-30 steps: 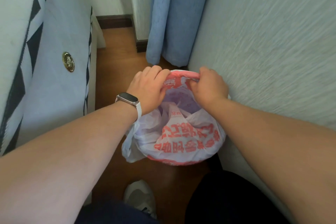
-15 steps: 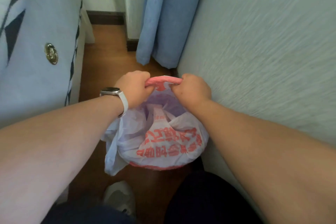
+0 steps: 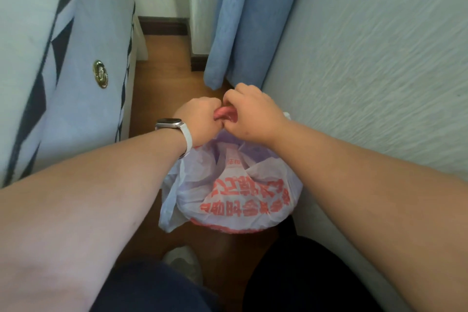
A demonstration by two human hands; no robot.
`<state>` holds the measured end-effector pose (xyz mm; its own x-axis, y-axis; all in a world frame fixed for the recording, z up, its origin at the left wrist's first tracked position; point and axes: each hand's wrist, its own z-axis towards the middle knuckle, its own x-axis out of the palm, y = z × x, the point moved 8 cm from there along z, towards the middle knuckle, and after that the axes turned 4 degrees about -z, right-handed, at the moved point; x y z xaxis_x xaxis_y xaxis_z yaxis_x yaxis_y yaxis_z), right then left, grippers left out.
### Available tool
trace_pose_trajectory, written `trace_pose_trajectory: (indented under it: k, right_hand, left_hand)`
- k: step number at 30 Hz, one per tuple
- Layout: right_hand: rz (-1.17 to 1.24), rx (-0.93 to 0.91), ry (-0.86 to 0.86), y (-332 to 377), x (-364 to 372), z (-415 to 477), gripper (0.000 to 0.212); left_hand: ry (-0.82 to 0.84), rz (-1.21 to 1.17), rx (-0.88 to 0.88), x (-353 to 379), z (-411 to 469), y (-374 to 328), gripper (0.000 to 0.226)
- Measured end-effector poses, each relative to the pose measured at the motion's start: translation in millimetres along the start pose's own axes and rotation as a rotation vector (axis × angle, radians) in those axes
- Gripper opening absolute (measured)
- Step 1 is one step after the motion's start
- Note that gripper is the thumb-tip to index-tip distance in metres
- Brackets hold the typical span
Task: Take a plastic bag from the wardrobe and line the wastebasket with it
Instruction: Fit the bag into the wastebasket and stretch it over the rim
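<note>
Already the plastic bag (image 3: pixel 240 192) is out of the wardrobe and sits over the wastebasket, which is hidden under it, so the first part of the task looks done. The bag lies just below both hands, on their near side. It is thin and white with red printing, and its body is draped round the near edge. A loose flap (image 3: pixel 168 210) hangs down below the left hand (image 3: pixel 200 121).

The left hand and the right hand (image 3: pixel 253 114) are side by side, touching at the knuckles, over the far edge of the opening. Both are closed, with curled fingers gripping a pink-red bunched strip (image 3: pixel 224 115) of the bag's edge, which shows between them.

I judge that the person is gathering or twisting the slack here to make the bag tight round the rim; whether a knot is meant I cannot tell. What seems left is to finish this tightening, to let go, and perhaps to push the film down inside, since the middle looks puffed up.

Beyond the hands hangs a blue curtain (image 3: pixel 243 20); to the right of the right hand is a wall (image 3: pixel 367 58).
</note>
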<state>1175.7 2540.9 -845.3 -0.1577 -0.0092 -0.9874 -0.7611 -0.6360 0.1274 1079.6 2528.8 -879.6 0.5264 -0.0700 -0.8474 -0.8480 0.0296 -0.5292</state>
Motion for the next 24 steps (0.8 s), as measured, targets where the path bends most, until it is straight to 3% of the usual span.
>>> trace_pose_trajectory:
  k: [5,9,12,16,24]
  right_hand:
    - [0.017,0.093,0.004,-15,10,-8,0.024]
    - [0.029,0.263,0.02,-40,10,-12,0.026]
    - [0.03,0.359,0.025,-52,12,-16,0.03]
    - [0.021,0.413,-0.005,-58,13,-21,0.031]
    - [0.029,0.482,-0.049,-70,14,-29,0.035]
  left_hand:
    - [-0.173,0.017,0.12,-8,-4,-6,0.021]
    - [-0.289,0.222,0.291,-12,-13,-24,0.041]
    - [-0.293,0.255,0.372,-8,-16,-35,0.028]
    - [-0.281,0.11,0.296,-8,-12,-29,0.015]
    - [-0.124,0.057,0.052,4,-1,-10,0.028]
